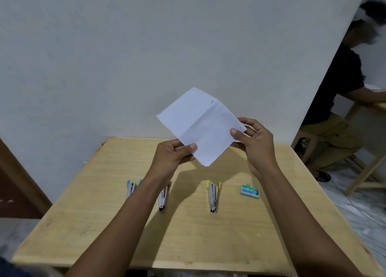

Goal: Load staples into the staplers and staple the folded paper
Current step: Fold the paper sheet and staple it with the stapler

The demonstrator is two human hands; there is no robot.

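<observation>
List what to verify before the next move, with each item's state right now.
1. Grip on the folded paper: the left hand and the right hand both pinch it above the table: ok.
2. One hand free to take a stapler: both hold the paper: not ok.
3. Reach to the yellow stapler: it lies spread in a V, unobstructed: ok.
4. Reach to the blue stapler and the third stapler: on the table, partly hidden by the left forearm: ok.
5. Access to the staple box: it looks shut: not ok.
6. Staples loaded in any stapler: cannot tell.
</observation>
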